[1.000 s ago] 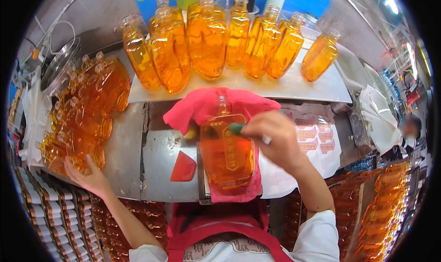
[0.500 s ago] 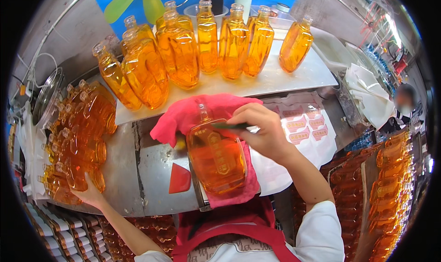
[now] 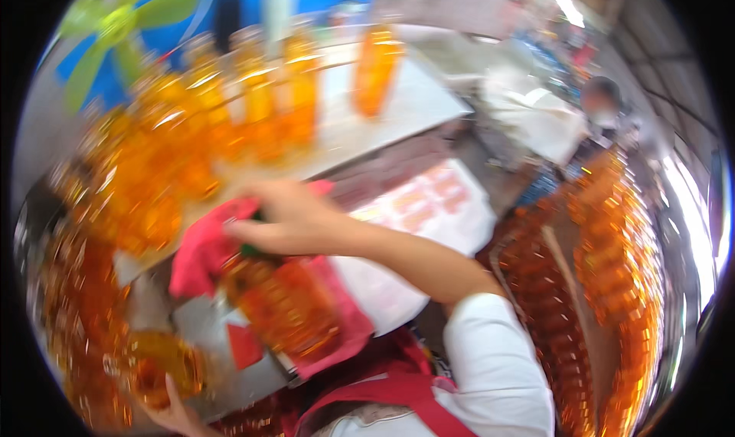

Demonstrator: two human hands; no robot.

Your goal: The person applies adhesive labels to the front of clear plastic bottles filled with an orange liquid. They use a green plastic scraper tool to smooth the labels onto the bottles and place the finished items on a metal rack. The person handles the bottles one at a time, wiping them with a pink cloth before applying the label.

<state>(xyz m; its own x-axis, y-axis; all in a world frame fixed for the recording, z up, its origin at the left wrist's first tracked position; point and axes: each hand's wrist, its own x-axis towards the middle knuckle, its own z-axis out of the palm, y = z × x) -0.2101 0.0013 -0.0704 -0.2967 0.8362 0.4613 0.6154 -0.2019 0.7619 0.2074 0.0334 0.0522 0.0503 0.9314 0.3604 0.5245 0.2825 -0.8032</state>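
Motion blurs the picture. At lower left, my left hand is at the near end of a glass bottle of amber liquid, its thumb up against the glass and its other fingers mostly hidden. A labelled amber bottle lies tilted on a pink cloth in front of me. My right hand is closed over the neck end of that bottle, by the cloth. Part of a dark green tool shows under its fingers. A small red scraper-like piece lies left of the bottle.
Several amber bottles stand along a raised metal shelf at the back. More crowd the left side and the racks at right. A white label sheet lies right of the cloth. A green fan is at far left, another person at far right.
The view has swung right, so the bench sits further left. My left hand and a bottle are apart from the left cluster. My right hand has moved from the bottle's label up to its neck end.
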